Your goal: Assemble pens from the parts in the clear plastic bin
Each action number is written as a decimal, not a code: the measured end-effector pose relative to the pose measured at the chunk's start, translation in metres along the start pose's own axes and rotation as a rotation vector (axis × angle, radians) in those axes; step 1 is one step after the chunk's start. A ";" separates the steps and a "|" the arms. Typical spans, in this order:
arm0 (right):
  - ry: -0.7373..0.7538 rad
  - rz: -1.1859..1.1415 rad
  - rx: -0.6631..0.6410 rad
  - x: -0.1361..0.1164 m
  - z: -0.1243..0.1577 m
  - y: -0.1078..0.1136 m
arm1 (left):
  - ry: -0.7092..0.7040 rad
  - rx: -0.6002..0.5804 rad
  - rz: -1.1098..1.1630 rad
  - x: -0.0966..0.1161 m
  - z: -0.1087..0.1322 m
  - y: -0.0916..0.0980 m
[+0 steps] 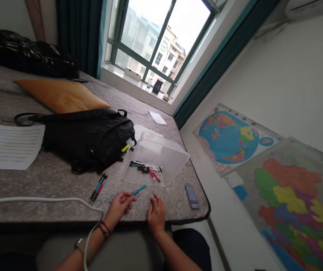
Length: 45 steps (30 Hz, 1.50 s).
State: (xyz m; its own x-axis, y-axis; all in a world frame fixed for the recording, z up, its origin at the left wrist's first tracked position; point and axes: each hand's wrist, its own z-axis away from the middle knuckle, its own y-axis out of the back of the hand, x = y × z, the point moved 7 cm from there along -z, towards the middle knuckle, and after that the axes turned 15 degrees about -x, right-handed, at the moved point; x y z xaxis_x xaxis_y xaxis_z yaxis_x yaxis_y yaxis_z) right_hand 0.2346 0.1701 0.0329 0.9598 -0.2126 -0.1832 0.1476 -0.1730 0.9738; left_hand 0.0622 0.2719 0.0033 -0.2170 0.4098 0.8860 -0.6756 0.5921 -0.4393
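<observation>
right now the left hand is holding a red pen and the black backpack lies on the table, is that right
Not quite: the pen's colour is wrong. The head view shows the left hand holding a teal pen, not a red one. The black backpack does lie on the table.

Gap between hands (156, 212), plastic box (175, 158) just beyond, backpack (85, 139) barring left, white cable (37, 199) across near-left bench (65, 184), passage between pens (97, 190) and box

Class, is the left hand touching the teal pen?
Touching: the head view shows the left hand gripping the teal pen between thumb and fingers.
</observation>
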 end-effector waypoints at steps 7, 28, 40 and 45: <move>0.006 0.016 -0.016 -0.002 0.001 -0.001 | -0.065 0.036 -0.213 0.030 0.016 0.021; -0.001 0.000 -0.021 -0.002 0.001 -0.004 | -0.174 0.086 -0.410 0.062 0.026 0.033; 0.023 -0.016 -0.019 -0.002 0.002 -0.005 | -0.070 0.158 -0.770 0.050 0.026 0.047; -0.019 -0.064 -0.054 0.003 -0.013 0.003 | -0.049 0.149 -0.897 0.049 0.025 0.048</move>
State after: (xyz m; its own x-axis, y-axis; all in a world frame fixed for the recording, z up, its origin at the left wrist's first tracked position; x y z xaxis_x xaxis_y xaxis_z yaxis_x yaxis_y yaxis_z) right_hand 0.2409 0.1811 0.0366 0.9433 -0.2210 -0.2475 0.2219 -0.1347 0.9657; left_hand 0.0013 0.3034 0.0295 0.4067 -0.1938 0.8928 -0.6888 0.5769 0.4390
